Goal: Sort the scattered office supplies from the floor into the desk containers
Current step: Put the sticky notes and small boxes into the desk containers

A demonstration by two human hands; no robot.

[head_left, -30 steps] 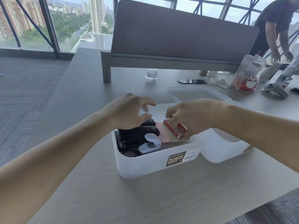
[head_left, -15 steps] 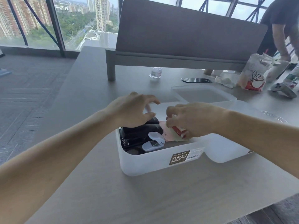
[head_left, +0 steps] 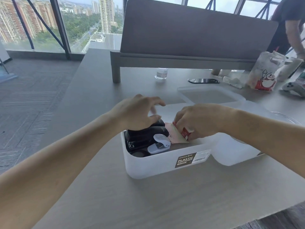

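Note:
A translucent white plastic container (head_left: pixel 165 164) stands on the desk in front of me. Inside lie a black stapler (head_left: pixel 145 138), a small white hole punch (head_left: pixel 159 144) and a pale pink paper pack (head_left: pixel 173 134). My right hand (head_left: pixel 201 119) pinches a small red and white box (head_left: pixel 184 132) and holds it down inside the container, against the pink pack. My left hand (head_left: pixel 138 113) hovers over the stapler with fingers spread and loosely curved, its palm touching the stapler's top.
A second white container (head_left: pixel 236 151) stands against the first one's right side, and a flat lid (head_left: pixel 208 95) lies behind. Farther back are a small bottle (head_left: pixel 161 74), a phone (head_left: pixel 203 80), a printed bag (head_left: pixel 264 73), a desk divider (head_left: pixel 194 30) and another person (head_left: pixel 290 27).
My right hand has lowered the red box deeper into the container, tipping it more upright. My left hand stays over the stapler. The camera has moved closer.

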